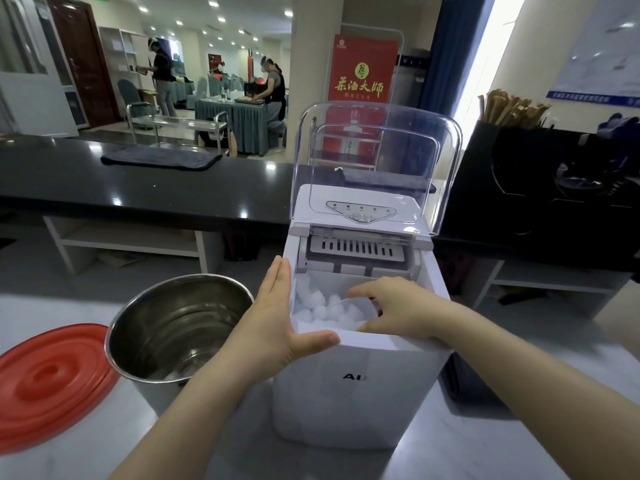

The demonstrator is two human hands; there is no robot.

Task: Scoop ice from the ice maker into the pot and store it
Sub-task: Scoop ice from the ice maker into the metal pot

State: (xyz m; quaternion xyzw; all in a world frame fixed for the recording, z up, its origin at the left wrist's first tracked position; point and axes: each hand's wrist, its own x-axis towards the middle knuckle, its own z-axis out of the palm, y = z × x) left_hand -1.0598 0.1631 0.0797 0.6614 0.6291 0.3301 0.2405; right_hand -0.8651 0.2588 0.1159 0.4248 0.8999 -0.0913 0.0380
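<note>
as right hand [398, 313] grips scoop [360, 304] | pot [180, 317], red lid [52, 379] left of ice maker [363, 393]

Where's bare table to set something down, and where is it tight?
Bare table lies right of the ice maker, around the right forearm, and along the near edge between the red lid and the left forearm. Tight: lid, pot and ice maker stand in a close row, with the left hand filling the gap between pot and ice maker.

Left hand [277, 327] on ice maker [363, 393], right hand [398, 306] round scoop [360, 304] in ice [318, 306]
</note>
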